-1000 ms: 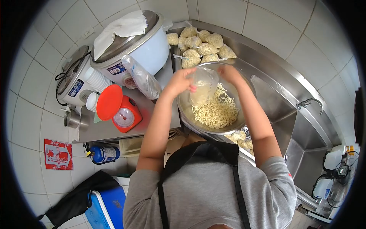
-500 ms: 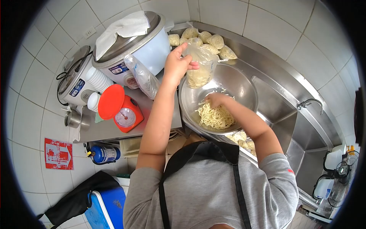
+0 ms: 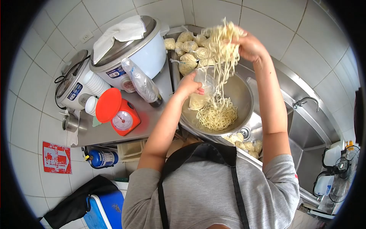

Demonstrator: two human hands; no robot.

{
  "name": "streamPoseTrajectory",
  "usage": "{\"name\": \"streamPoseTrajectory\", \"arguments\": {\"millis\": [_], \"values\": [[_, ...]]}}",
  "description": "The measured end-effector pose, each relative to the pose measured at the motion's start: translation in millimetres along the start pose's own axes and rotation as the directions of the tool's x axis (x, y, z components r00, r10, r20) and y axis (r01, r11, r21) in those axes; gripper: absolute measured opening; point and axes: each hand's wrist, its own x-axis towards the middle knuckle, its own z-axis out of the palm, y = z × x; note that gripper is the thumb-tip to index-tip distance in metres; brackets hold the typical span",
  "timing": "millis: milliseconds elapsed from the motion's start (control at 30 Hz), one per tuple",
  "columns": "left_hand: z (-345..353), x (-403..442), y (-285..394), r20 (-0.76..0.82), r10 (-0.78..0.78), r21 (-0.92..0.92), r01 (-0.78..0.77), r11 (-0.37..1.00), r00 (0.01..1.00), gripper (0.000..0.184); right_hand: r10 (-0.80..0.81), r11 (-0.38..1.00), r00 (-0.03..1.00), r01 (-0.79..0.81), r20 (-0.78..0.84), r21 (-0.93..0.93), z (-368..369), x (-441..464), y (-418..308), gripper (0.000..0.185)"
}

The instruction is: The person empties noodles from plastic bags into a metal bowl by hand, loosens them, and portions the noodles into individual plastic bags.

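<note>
My right hand (image 3: 248, 45) is raised above the far rim of a steel bowl (image 3: 244, 97), its fingers closed on a bunch of noodles (image 3: 225, 47). Long strands trail from that bunch down to the noodle pile (image 3: 217, 116) in the bowl. At the bowl's left side my left hand (image 3: 189, 87) grips a clear plastic bag (image 3: 198, 100) with some noodles in its bottom. The bag hangs over the bowl, and the dangling strands partly hide its right side.
Several tied bags of noodles (image 3: 188, 47) sit behind the bowl, and more bagged noodles (image 3: 248, 145) lie in the sink in front. To the left stand an orange scale (image 3: 124, 118), a large rice cooker (image 3: 143, 57) and stacked white cups (image 3: 95, 82). A faucet (image 3: 305, 102) is at right.
My right hand has risen from the pile in the bowl, lifting noodles high. My left hand and the bag have come down closer to the bowl.
</note>
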Motion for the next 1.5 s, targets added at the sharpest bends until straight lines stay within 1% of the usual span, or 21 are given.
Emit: {"name": "streamPoseTrajectory", "arguments": {"millis": [67, 133, 167, 200, 400, 433, 467, 533, 600, 667, 733, 767, 833, 933, 1100, 1200, 1267, 1333, 1400, 1433, 1500], "values": [[0.9, -7.3, 6.2, 0.008, -0.031, 0.050, 0.031, 0.998, 0.999, 0.074, -0.076, 0.979, 0.994, 0.060, -0.075, -0.195, 18.6, 9.3, -31.3, 0.030], [-0.3, -8.2, -0.1, 0.031, 0.002, 0.015, -0.003, 1.000, 1.000, 0.075, -0.105, 0.983, 0.994, 0.107, 0.016, -0.151, -23.3, 50.7, -46.1, 0.030], [-0.6, -8.9, -2.4, 0.042, 0.020, -0.003, -0.020, 1.000, 0.999, 0.076, -0.231, 0.973, 0.972, 0.231, -0.050, -0.003, 45.7, 23.0, -68.3, 0.017], [0.5, -12.0, -2.4, 0.039, 0.020, -0.006, -0.019, 1.000, 0.999, 0.076, -0.297, 0.954, 0.954, 0.298, 0.038, -0.024, 45.4, 31.0, -77.9, 0.021], [2.7, -33.2, 4.1, 0.054, 0.017, -0.099, -0.012, 0.995, 0.998, 0.077, -0.321, 0.946, 0.947, 0.321, -0.006, -0.054, 63.2, 31.1, -70.7, 0.023], [2.9, -35.8, 4.3, 0.047, 0.035, -0.116, -0.029, 0.993, 0.998, 0.077, -0.313, 0.950, 0.950, 0.313, -0.002, -0.015, 71.3, 24.3, -59.6, 0.020], [2.3, -37.3, 4.4, 0.037, 0.053, -0.132, -0.048, 0.990, 0.998, 0.077, -0.290, 0.950, 0.957, 0.285, -0.017, -0.128, 26.0, 45.3, -26.5, 0.029], [0.5, -39.3, 1.9, 0.001, 0.035, -0.143, -0.034, 0.989, 0.999, 0.072, -0.229, 0.964, 0.951, 0.192, -0.207, -0.181, 47.3, 20.5, 11.8, 0.031], [-1.1, -41.3, 0.9, -0.024, 0.026, -0.180, -0.030, 0.983, 0.999, 0.066, -0.227, 0.973, 0.947, 0.212, -0.227, -0.089, 43.2, 5.8, 69.2, 0.035], [-1.5, -44.3, 0.1, -0.037, 0.027, -0.241, -0.035, 0.970, 0.999, 0.058, -0.205, 0.978, 0.903, 0.202, -0.379, -0.047, 37.0, -6.7, 141.6, 0.037], [-3.9, -43.7, -5.5, -0.009, 0.022, -0.244, -0.024, 0.970, 1.000, 0.053, -0.085, 0.995, 0.918, 0.097, -0.386, 0.013, 33.2, -21.3, 196.3, 0.040], [-6.3, -42.4, -8.3, 0.005, 0.022, -0.243, -0.020, 0.970, 1.000, 0.051, -0.118, 0.985, 0.952, 0.075, -0.282, -0.158, 25.2, -28.3, 213.9, 0.045], [-13.1, -41.4, -13.8, 0.021, 0.013, -0.202, -0.008, 0.979, 1.000, 0.053, -0.069, 0.847, 0.994, 0.016, -0.080, -0.532, 20.4, -44.5, 205.8, 0.052], [-7.5, -40.9, -17.9, 0.050, 0.002, -0.152, 0.006, 0.988, 0.999, 0.059, 0.104, 0.414, 0.980, 0.113, 0.170, -0.903, 16.8, -38.9, 166.9, 0.044], [22.8, -41.5, -4.6, -0.017, -0.016, 0.033, 0.017, 0.999, 1.000, 0.074, 0.400, -0.141, 0.916, 0.025, -0.034, -0.990, 31.4, -15.5, 133.9, 0.043], [14.5, -34.4, -9.8, -0.065, 0.014, 0.083, -0.009, 0.997, 0.998, 0.074, 0.311, 0.141, 0.939, 0.103, 0.143, -0.985, 32.1, -19.5, 97.0, 0.040], [6.7, -33.6, -8.5, -0.104, -0.033, 0.106, 0.044, 0.993, 0.994, 0.074, 0.282, 0.449, 0.957, -0.065, 0.072, -0.891, 28.0, -21.3, 83.8, 0.032], [2.6, -37.6, -6.2, -0.118, -0.044, 0.124, 0.059, 0.991, 0.992, 0.075, 0.424, 0.388, 0.900, -0.283, -0.103, -0.877, 27.2, -27.0, 73.2, 0.047], [3.7, -46.1, 0.0, -0.107, -0.019, 0.138, 0.033, 0.990, 0.994, 0.075, 0.045, 0.158, 0.998, 0.031, 0.039, -0.987, 18.5, -47.5, 116.4, 0.075], [1.5, -43.7, -0.8, -0.107, -0.016, 0.118, 0.029, 0.993, 0.994, 0.075, 0.143, 0.146, 0.988, -0.079, -0.058, -0.986, 30.7, -56.1, 125.2, 0.095], [-2.7, -38.7, -9.6, -0.102, -0.018, 0.077, 0.026, 0.997, 0.995, 0.075, 0.137, 0.152, 0.972, -0.212, -0.192, -0.965, 33.2, -69.2, 173.3, 0.082]]}}
